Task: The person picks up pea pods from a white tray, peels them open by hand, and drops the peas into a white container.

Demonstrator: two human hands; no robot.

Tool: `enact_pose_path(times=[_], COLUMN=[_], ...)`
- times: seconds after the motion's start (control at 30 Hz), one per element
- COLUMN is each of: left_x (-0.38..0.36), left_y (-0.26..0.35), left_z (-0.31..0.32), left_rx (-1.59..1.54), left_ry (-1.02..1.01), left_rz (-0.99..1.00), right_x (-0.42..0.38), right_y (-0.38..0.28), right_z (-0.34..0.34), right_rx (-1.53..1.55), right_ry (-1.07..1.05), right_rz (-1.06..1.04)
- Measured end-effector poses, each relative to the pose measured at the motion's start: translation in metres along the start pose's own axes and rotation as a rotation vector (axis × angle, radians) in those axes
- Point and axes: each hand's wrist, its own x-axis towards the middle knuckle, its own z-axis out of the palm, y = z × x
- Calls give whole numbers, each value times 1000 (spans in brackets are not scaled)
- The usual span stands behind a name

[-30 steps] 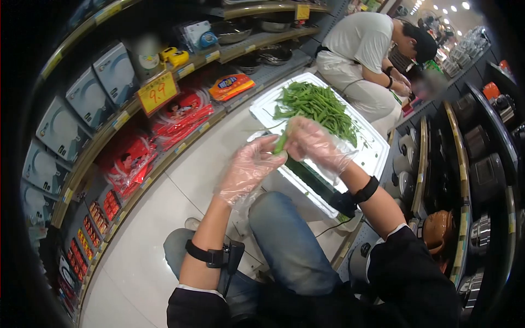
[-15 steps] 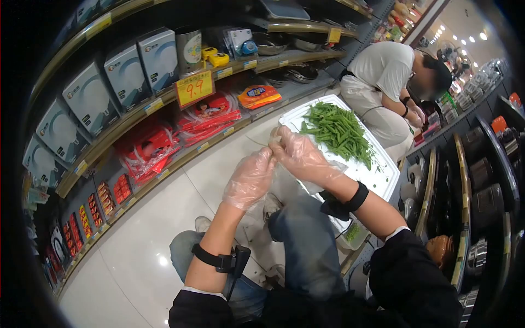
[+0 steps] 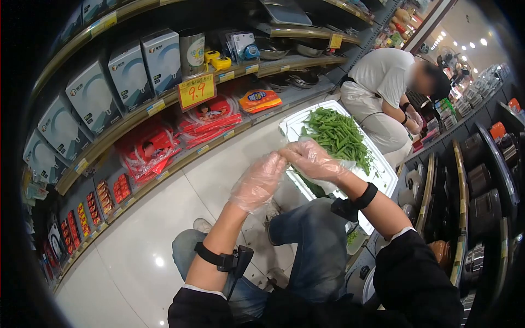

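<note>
Both hands wear clear plastic gloves and meet at the fingertips over the near-left edge of a white foam lid (image 3: 385,177). My left hand (image 3: 260,182) is closed, its thumb and fingers pinched together. Closed as well, my right hand (image 3: 313,158) touches the left one with its fingertips. Whatever lies between the fingers is too small or hidden to make out. A heap of green pods (image 3: 339,136) rests on the white lid, just beyond my right hand. Below my right wrist, something dark green (image 3: 313,186) is partly hidden.
A person (image 3: 380,90) in a white shirt crouches behind the lid. Shelves (image 3: 158,106) with boxes, red packets and pans run along the left. Pots (image 3: 484,175) fill shelves on the right. A container of small green pieces (image 3: 353,240) stands by my knee.
Both hands have shifted slightly right and down, and their fingertips are lower. A thin pale strand seen at the fingers before is no longer visible. My right knee has moved up and right.
</note>
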Motion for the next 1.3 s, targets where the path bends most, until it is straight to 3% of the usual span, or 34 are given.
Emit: enact_pose_path(times=[0.1, 0.17, 0.3, 0.37, 0.4, 0.47, 0.53, 0.57, 0.63, 0.67, 0.73, 0.77, 0.8, 0.87, 0.9, 0.97, 1.0, 1.03, 1.07, 1.13, 1.2, 1.23, 1.3], left_x=[4, 6, 12, 16, 20, 22, 20, 21, 22, 20, 16, 13, 11, 10, 12, 18, 17, 14, 12, 17, 18, 16, 9], left_y=[1, 3, 3, 5, 6, 13, 25, 37, 58, 52, 38, 39, 37, 39, 45, 63, 65, 65, 66, 60, 60, 63, 72], left_z=[8, 13, 31, 35, 35, 34, 27, 18, 0, 3, 12, 13, 17, 21, 19, 11, 21, 37, 46, 39, 39, 41, 48], left_rx=[131, 241, 375, 362, 337, 305, -630, -635, -1247, -1247, -1557, -1520, -1518, -1671, -1668, -1329, -1324, -984, -636, -520, -23, -22, -72], left_ry=[-9, 0, 110, 161, 147, 124, -329, -338, -677, -690, -894, -855, -866, -1025, -1032, -747, -759, -466, -182, -270, -173, -185, -173], left_rz=[40, 83, 171, 174, 250, 329, -183, -187, -720, -731, -577, -596, -606, -598, -606, -573, -578, -345, -114, -47, 282, 283, 16], right_x=[-7, -11, -19, -22, -26, -37, -51, -59, -73, -79, -88, -91, -92, -93, -100, -99, -100, -105, -106, -108, -111, -110, -108], right_y=[3, 13, 24, 22, 21, 17, -1, -3, -14, -16, -19, -20, -21, -21, -29, -23, -19, -15, -11, -4, 5, 5, 3], right_z=[0, 5, 12, 5, -2, -18, -19, -19, -21, -19, -13, -15, -16, -19, -22, -24, -24, -17, -16, -14, -6, -1, 8], right_rx=[-182, -291, -359, 78, 81, 757, 870, 903, 919, 928, 929, 729, 737, -119, 64, 176, 285, 431, 437, 384, 432, 519, 613], right_ry=[22, 222, 426, 314, 319, 28, 33, 13, -22, -11, 41, 9, 19, 155, 74, 126, 170, 277, 289, 307, 324, 371, 421], right_rz=[113, -68, -103, 159, 166, 542, 603, 541, 431, 440, 310, 215, 220, -345, -74, -18, 34, 225, 229, 248, 302, 343, 384])
